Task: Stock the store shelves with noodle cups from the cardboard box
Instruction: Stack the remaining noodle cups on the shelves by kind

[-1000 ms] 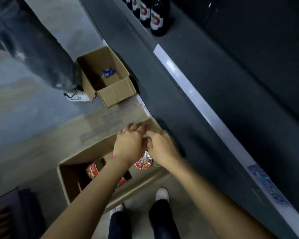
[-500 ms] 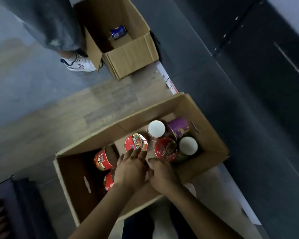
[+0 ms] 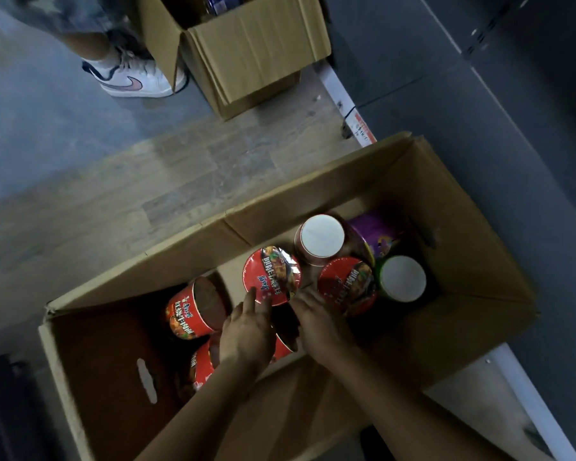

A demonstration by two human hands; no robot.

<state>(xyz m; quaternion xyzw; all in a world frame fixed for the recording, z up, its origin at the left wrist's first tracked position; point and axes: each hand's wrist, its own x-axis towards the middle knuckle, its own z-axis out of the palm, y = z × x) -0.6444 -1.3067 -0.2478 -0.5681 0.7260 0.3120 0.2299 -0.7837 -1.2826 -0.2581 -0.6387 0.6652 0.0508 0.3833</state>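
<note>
Your left hand (image 3: 246,331) is resting inside the cardboard box (image 3: 479,247), fingers nearly straight and close together, the tips touching the rim of a red noodle cup (image 3: 271,276). Your right hand (image 3: 325,327) is lying just beside it, fingers bent; whether it is gripping anything, I cannot tell. Other cups (image 3: 320,239) are crowding the right end, and bare box floor is showing at the left end.

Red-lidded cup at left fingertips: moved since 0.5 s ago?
No. The red-lidded cup holds its spot beside the white-bottomed cup, near the far wall of the cardboard box.
</note>
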